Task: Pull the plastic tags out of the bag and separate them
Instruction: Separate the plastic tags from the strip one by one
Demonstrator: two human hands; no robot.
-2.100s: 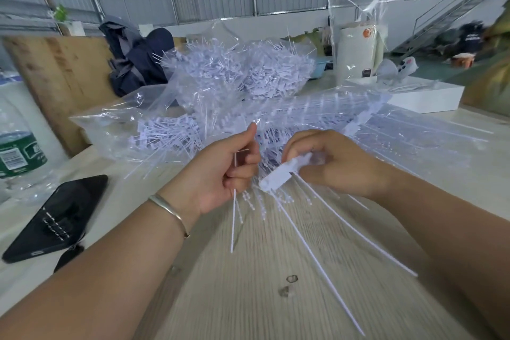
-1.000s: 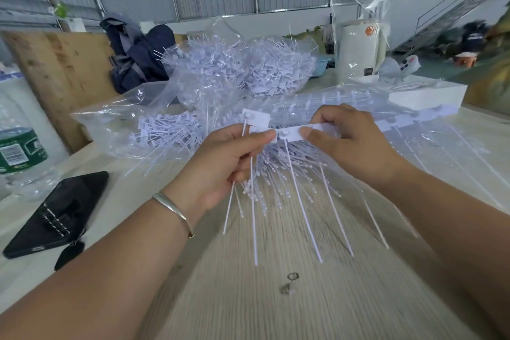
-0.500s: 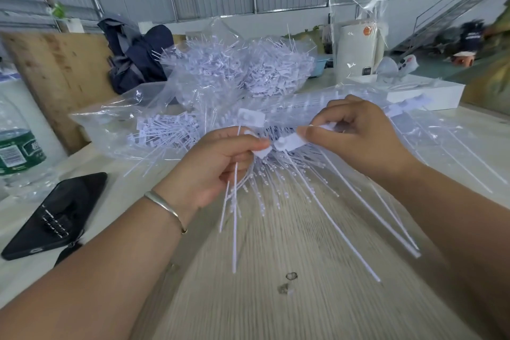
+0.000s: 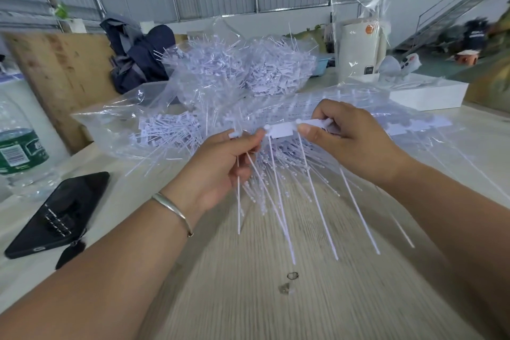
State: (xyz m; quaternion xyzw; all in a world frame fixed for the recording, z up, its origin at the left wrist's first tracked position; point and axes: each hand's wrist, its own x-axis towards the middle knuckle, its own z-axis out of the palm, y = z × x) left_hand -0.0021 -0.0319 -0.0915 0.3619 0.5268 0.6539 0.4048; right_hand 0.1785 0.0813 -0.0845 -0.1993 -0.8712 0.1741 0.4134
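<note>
Above the table [image 4: 276, 298], the left hand [image 4: 220, 171] pinches separated plastic tags [image 4: 240, 174]. The right hand [image 4: 347, 141] pinches the joined strip [image 4: 284, 130] in a narrow grip, probably to snap another free.

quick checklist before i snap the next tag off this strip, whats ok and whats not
1. Left hand pinches the end tag: ok.
2. Right hand pinches the strip of tags: ok.
3. Strip held clear above the table: ok.
4. Hanging stems free of the loose tags beneath: cannot tell.
5. Bag of tags within view behind the hands: ok.
6. Phone lies apart from the work, at left: ok.
</note>
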